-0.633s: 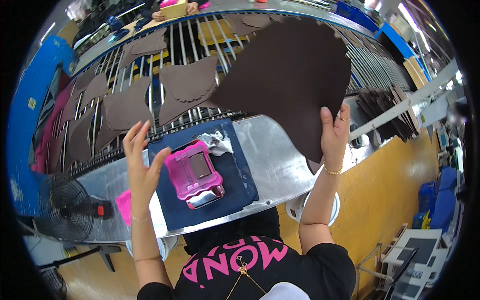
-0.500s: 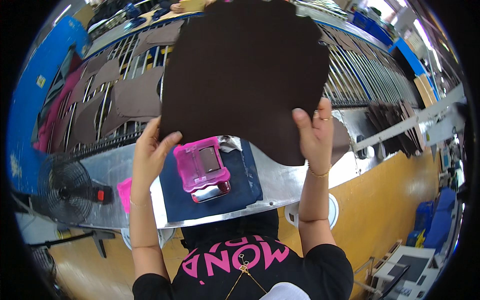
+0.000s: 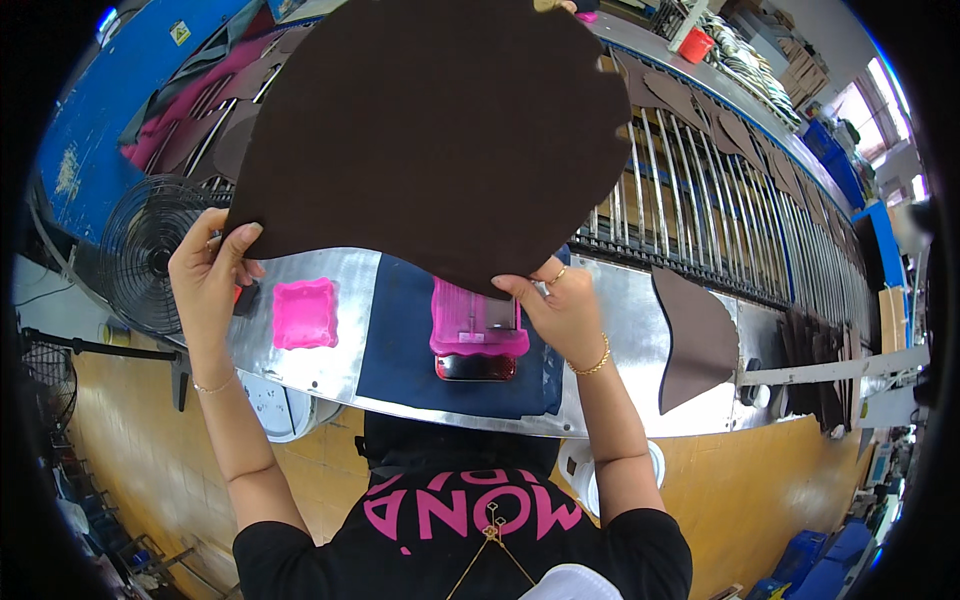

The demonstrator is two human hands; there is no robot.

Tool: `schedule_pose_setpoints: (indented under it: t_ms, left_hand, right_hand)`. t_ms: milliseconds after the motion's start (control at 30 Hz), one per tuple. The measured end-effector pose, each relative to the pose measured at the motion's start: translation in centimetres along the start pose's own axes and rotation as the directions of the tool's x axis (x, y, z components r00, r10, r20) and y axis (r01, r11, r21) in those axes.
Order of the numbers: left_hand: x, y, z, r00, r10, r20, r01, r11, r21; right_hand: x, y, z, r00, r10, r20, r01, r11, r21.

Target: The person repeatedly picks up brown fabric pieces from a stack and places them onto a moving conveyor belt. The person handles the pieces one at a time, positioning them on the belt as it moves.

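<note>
A large dark brown cut sheet (image 3: 420,140), leather-like, with a curved outline and notches along its right edge, is held up before me. My left hand (image 3: 212,262) pinches its lower left corner between thumb and fingers. At the lower right corner, my right hand (image 3: 562,312) grips the edge, thumb on the near face. Behind the sheet's lower edge, a pink scalloped basket (image 3: 480,342) is partly covered. It sits on a dark blue cloth (image 3: 400,345), with a shiny red-rimmed object (image 3: 476,368) at its near side.
A smaller pink tray (image 3: 305,314) lies on the metal table (image 3: 610,410). Another brown piece (image 3: 697,340) rests to the right. A barred conveyor rack (image 3: 690,190) with more brown pieces runs behind. At left stand a black fan (image 3: 150,250) and a blue machine housing (image 3: 90,150).
The sheet has turned and shifted left in view, both hands still on it. My right hand has moved left and lower, to the sheet's corner. The whole view has swung too.
</note>
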State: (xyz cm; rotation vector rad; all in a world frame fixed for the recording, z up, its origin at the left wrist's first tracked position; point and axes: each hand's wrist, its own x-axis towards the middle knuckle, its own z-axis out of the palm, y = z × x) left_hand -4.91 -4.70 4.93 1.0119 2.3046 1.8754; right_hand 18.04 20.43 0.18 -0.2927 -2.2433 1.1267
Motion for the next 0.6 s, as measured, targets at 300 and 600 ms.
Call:
schedule_pose_setpoints:
  t_ms: [300, 600]
  left_hand:
    - [-2.3, -1.6, 2.2, 0.963, -0.153, 0.224, 0.163, 0.986, -0.028]
    - [-2.7, 0.1, 12.0, 0.725, 0.151, 0.672, -0.33, 0.932, 0.147]
  right_hand:
    - [-3.1, 3.5, -2.0, 0.994, -0.112, -0.001, 0.106, 0.945, -0.308]
    - [-13.4, 9.2, -7.8, 0.94, 0.27, -0.209, -0.289, 0.955, -0.069]
